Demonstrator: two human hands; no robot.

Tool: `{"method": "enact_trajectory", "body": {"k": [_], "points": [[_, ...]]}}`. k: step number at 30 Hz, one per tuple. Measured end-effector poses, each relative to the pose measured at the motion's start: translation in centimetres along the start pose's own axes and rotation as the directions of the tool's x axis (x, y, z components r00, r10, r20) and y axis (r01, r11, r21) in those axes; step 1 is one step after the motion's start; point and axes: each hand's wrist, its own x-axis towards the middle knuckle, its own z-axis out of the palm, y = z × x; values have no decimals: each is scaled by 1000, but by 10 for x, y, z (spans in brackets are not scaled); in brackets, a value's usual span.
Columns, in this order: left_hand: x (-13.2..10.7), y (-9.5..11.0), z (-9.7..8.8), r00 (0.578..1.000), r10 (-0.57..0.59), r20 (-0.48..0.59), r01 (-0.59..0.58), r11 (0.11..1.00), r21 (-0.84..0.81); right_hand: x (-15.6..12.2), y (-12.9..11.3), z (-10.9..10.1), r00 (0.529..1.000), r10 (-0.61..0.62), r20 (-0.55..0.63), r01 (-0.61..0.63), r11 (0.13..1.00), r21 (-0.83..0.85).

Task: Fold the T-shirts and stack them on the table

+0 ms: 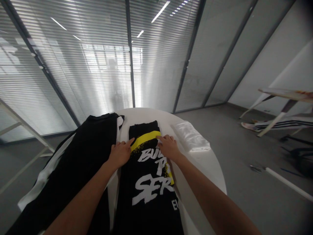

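The printed black shirt (146,171) lies folded into a long strip on the white table (216,173), running between the two hands and on down below the fingers. The left hand (121,154) has its index finger stretched onto the left end of the shirt's yellow band (146,137), its other fingers bent; the right hand (168,147) touches the right end of that band with its fingertips. Whether either hand pinches the fabric, I cannot tell. White lettering (156,187) runs across the shirt on the near side of the fingers. Left of the left fingers lie black clothes (85,163) with a white stripe; right of the right fingers, a folded shiny white cloth (192,136).
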Motion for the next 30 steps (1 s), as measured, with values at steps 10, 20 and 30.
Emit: {"method": "enact_trajectory", "body": {"k": [10, 20, 30], "points": [[2, -6, -7, 996, 5, 94, 5, 993, -115, 7, 2, -9, 992, 10, 128, -19, 997, 72], [4, -6, -9, 997, -74, 37, 80, 978, -192, 6, 3, -5, 995, 95, 5, -95, 989, 112], [19, -10, 6, 993, -113, 12, 112, 954, -279, 7, 1, 13, 997, -22, -77, 23, 1000, 19]]}}
